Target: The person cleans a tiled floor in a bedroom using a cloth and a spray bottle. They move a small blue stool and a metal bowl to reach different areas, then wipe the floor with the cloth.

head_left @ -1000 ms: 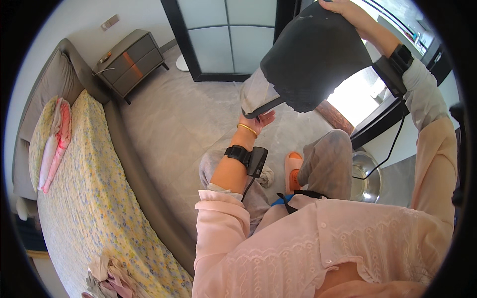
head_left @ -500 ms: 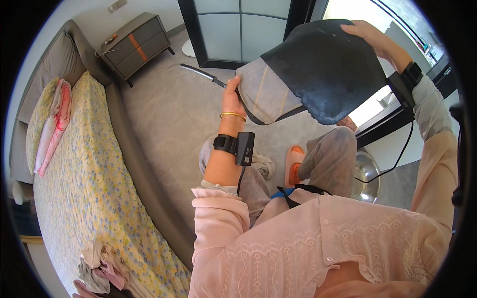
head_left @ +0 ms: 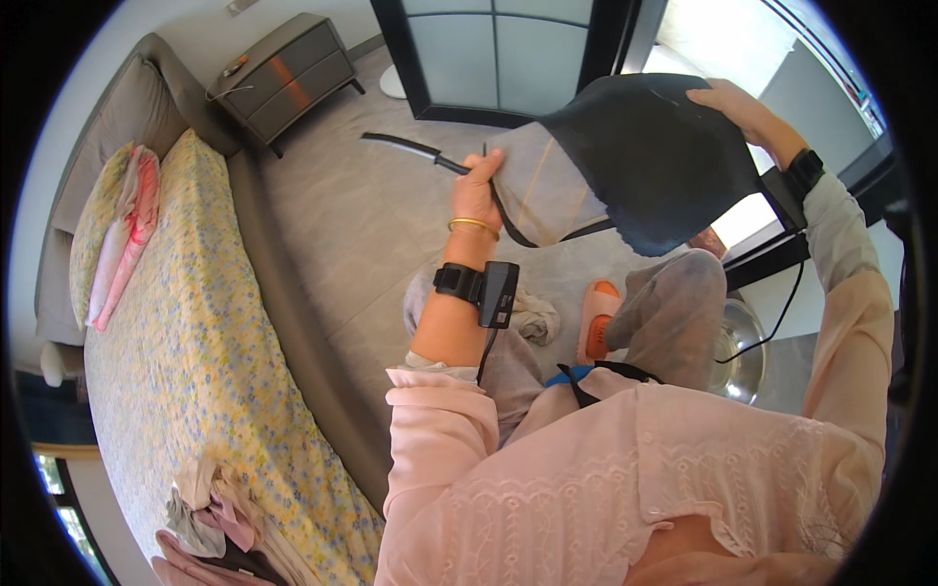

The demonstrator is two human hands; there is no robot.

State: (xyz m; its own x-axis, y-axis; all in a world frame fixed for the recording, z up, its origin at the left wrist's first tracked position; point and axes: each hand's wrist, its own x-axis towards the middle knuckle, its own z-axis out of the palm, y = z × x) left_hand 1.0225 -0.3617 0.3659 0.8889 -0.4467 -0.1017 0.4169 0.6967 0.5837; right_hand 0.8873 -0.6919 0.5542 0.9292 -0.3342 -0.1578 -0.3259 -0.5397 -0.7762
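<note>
Raised in front of me is a wide black leathery sheet (head_left: 655, 146) with a ragged, worn lower edge. A grey cloth panel (head_left: 550, 190) with yellowish lines joins it on the left. My left hand (head_left: 476, 190) is closed at the panel's left edge, thumb up, and a thin black strip (head_left: 405, 144) with a pale shiny stripe sticks out leftward from it. Along the panel's lower side runs a black band. My right hand (head_left: 738, 109) grips the sheet's upper right corner; the fingers behind it are hidden. What kind of item this is I cannot tell.
To the left stands a bed (head_left: 195, 322) with a flowered cover and crumpled clothes (head_left: 215, 523). A grey nightstand (head_left: 293, 88) is beyond it. Below my hands lie a pale cloth (head_left: 535, 317) and a metal basin (head_left: 740, 352). A dark-framed glass door (head_left: 498, 59) stands ahead.
The black sheet's top edge and my right hand are slightly lower in the picture. The whole view has shifted a little; both hands keep their hold.
</note>
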